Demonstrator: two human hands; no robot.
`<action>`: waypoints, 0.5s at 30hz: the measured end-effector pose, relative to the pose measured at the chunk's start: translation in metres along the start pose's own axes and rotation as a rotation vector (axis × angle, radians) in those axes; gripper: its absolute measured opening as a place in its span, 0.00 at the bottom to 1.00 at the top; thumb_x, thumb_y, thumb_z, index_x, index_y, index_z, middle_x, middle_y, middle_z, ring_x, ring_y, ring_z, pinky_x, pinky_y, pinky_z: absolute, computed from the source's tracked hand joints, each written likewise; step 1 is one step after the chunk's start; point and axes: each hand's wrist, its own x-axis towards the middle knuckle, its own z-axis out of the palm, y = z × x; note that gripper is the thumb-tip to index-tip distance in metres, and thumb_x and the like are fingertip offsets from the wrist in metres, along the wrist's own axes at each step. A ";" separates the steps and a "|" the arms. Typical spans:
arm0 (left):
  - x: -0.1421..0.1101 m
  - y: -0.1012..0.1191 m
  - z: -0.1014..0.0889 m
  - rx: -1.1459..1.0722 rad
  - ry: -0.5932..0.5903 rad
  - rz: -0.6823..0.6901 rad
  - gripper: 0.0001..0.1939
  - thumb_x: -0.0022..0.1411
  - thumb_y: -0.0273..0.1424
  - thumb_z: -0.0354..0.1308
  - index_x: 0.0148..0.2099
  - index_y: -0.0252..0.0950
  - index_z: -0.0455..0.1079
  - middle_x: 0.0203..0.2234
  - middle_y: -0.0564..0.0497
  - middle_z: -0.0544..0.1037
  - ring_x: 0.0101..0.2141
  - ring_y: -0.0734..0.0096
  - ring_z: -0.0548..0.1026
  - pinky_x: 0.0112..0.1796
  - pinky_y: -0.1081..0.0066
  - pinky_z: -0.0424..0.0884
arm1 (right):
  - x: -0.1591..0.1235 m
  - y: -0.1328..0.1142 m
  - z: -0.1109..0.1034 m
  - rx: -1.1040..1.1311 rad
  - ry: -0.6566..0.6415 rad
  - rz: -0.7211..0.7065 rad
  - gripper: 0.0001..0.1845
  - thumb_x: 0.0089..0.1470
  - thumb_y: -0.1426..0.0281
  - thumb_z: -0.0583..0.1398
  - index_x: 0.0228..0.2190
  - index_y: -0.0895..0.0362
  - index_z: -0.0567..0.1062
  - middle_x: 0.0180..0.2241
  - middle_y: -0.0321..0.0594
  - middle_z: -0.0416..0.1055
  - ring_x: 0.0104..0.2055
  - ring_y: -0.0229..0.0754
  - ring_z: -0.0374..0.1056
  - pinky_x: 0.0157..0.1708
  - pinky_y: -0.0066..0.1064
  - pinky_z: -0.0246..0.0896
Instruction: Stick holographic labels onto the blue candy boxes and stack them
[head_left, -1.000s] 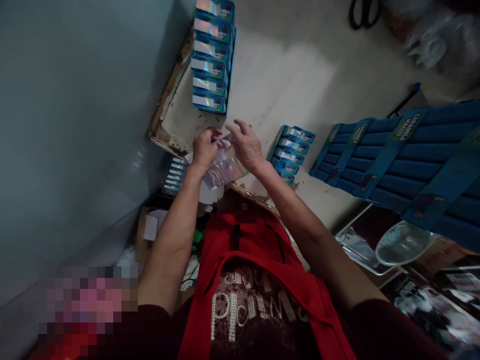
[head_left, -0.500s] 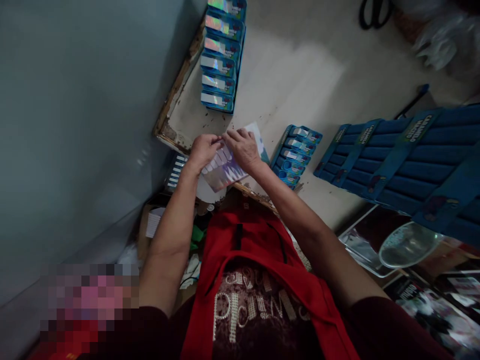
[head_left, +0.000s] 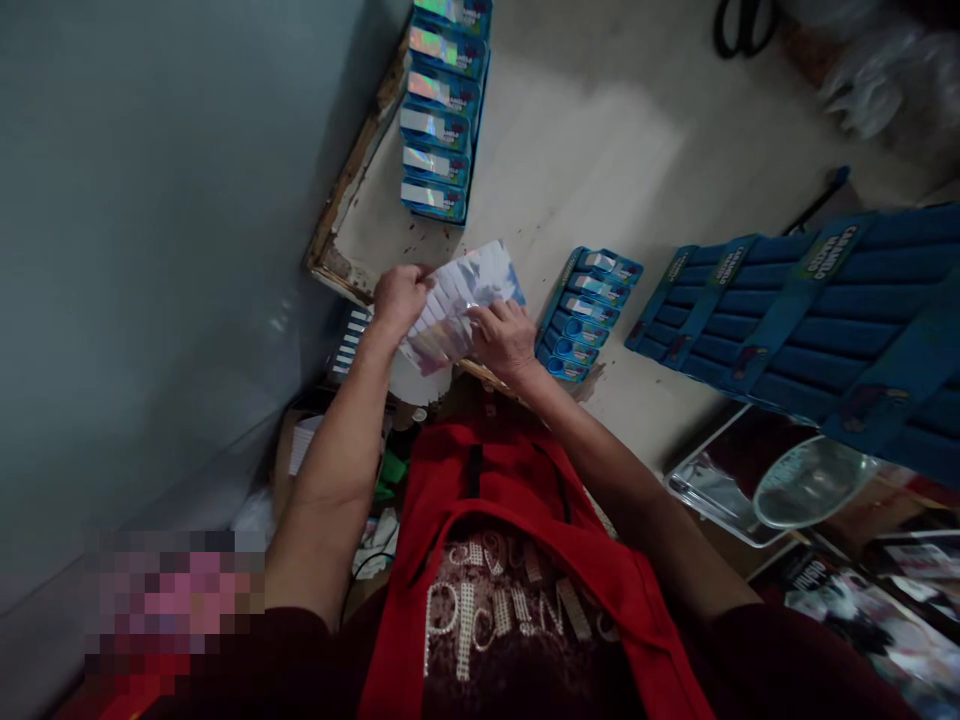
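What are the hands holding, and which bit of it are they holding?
A shiny sheet with pale strips. The left hand pinches its left edge. The right hand touches its lower right part; whether it grips there, I can't tell.

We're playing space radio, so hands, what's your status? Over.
Left hand gripping printed sheet. Right hand touching it. Small blue packs close beside right hand.

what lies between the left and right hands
A shiny sheet with pale strips spans between the left hand and right hand, seen in the head view.

Bare tabletop [head_left: 570,150] lies open between blue box stacks [head_left: 442,110].
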 end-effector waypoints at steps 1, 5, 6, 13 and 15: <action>-0.001 0.004 -0.003 0.043 0.047 -0.008 0.14 0.67 0.33 0.63 0.51 0.37 0.84 0.47 0.39 0.86 0.55 0.45 0.78 0.59 0.53 0.70 | -0.006 -0.003 -0.005 0.076 0.040 0.067 0.13 0.70 0.67 0.60 0.50 0.52 0.83 0.42 0.46 0.81 0.48 0.52 0.73 0.52 0.42 0.62; -0.024 0.024 -0.005 0.045 0.237 0.077 0.16 0.69 0.36 0.64 0.56 0.39 0.82 0.62 0.37 0.79 0.69 0.41 0.68 0.70 0.45 0.59 | -0.032 -0.011 -0.027 0.570 0.142 0.373 0.12 0.65 0.58 0.64 0.40 0.51 0.82 0.26 0.32 0.69 0.31 0.41 0.65 0.38 0.35 0.65; -0.035 0.029 -0.002 -0.017 0.249 0.096 0.15 0.71 0.39 0.64 0.55 0.39 0.82 0.61 0.37 0.80 0.68 0.42 0.69 0.70 0.46 0.60 | -0.039 -0.012 -0.034 0.701 0.149 0.439 0.13 0.63 0.55 0.65 0.38 0.51 0.81 0.25 0.30 0.66 0.29 0.40 0.63 0.35 0.34 0.65; -0.102 0.056 0.043 -0.886 -0.296 -0.227 0.48 0.57 0.77 0.56 0.48 0.36 0.82 0.42 0.36 0.86 0.42 0.56 0.85 0.42 0.63 0.80 | -0.071 -0.008 -0.074 1.219 0.065 0.653 0.21 0.45 0.51 0.76 0.31 0.51 0.79 0.23 0.29 0.64 0.24 0.37 0.61 0.28 0.35 0.73; -0.108 0.064 0.052 -0.976 -0.422 -0.220 0.48 0.49 0.76 0.65 0.49 0.36 0.82 0.44 0.36 0.86 0.42 0.58 0.85 0.42 0.65 0.79 | -0.077 -0.004 -0.079 1.295 0.031 0.689 0.23 0.41 0.51 0.78 0.30 0.52 0.79 0.24 0.29 0.66 0.24 0.37 0.62 0.28 0.38 0.77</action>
